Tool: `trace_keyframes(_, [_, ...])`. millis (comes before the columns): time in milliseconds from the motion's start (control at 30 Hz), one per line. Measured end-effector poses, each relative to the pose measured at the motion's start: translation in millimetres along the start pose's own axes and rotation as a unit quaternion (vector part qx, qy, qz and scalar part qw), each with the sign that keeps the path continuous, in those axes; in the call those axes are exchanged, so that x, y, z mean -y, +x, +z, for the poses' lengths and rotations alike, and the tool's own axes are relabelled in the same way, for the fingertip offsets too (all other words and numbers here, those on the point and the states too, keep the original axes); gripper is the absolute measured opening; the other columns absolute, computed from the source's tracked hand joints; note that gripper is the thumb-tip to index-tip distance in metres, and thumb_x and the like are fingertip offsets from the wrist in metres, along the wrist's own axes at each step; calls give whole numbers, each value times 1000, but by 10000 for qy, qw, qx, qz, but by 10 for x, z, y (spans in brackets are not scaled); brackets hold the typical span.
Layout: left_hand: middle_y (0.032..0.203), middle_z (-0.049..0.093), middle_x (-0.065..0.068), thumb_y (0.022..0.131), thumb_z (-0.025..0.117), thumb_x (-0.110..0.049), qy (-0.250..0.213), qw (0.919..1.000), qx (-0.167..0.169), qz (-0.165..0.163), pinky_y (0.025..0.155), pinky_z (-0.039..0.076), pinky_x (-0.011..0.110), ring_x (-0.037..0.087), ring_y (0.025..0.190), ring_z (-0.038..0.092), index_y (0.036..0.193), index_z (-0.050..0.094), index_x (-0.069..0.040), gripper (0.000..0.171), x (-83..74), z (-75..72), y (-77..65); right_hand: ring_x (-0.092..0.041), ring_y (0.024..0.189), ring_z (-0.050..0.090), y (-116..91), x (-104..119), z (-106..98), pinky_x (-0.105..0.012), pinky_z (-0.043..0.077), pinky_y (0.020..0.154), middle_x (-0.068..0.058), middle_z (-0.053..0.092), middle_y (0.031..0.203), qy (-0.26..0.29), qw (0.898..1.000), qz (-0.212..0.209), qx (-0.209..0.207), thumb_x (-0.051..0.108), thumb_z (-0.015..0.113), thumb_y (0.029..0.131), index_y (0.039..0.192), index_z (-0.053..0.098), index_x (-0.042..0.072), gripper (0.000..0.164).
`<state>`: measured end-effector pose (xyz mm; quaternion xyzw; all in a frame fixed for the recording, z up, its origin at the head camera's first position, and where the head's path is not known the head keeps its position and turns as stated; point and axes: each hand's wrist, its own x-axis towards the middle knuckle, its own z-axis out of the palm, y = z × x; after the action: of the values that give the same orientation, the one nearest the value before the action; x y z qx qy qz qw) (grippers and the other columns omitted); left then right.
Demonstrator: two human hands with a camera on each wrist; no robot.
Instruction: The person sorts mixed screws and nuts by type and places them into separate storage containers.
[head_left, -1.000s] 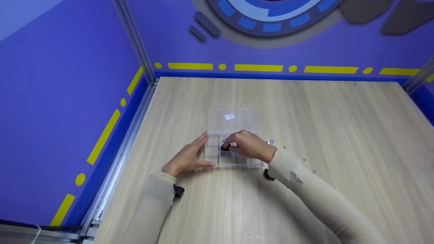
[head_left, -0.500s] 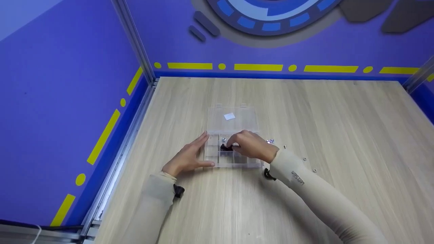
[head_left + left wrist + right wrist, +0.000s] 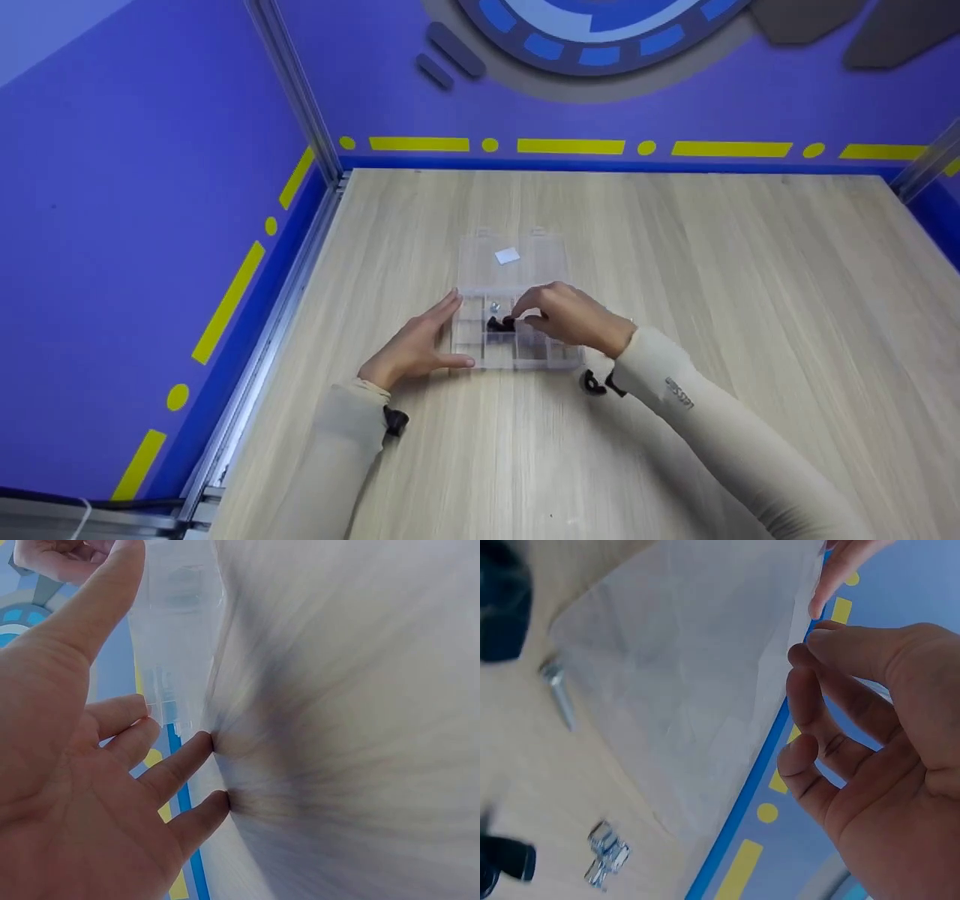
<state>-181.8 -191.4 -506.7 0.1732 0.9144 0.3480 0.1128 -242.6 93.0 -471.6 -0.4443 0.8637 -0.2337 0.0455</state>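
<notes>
Pale wood tabletop (image 3: 712,262): straight-fingered left hand (image 3: 415,351) touches clear plastic compartment box (image 3: 525,366); right hand (image 3: 574,315), grip unclear, could bump and spill it.

Honestly can't make out a single word anywhere here. Closest thing is some dark lettering (image 3: 679,393) on my right sleeve (image 3: 729,439), near the cuff, but it's way too small and blurry for me to spell out. There's also a little white sticker (image 3: 507,256) on the far side, on the box's open lid (image 3: 543,273), and I can't read anything on it. The yellow dashes (image 3: 571,146) and dots along the far and left walls are just shapes.
</notes>
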Motion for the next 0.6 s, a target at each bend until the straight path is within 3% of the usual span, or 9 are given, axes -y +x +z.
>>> trace_keyframes(300, [171, 15, 6, 82, 88, -38, -37, 10000, 19, -56, 127, 20, 42, 27, 156, 18, 163, 25, -7, 108, -9, 4, 7, -27, 109, 71, -344, -215, -158, -41, 59, 93, -11, 76, 113, 83, 9995, 214, -233, -5, 69, 92, 112, 78, 2, 22])
trace_keyframes(600, [171, 14, 4, 81, 89, -39, -26, 9999, 35, -104, 126, 20, 43, 27, 156, 19, 164, 24, -9, 109, -1, 1, 6, -26, 97, 72, -659, -443, -196, -41, 62, 81, -11, 76, 108, 203, 9979, 319, -534, -7, 71, 90, 106, 78, 0, 19])
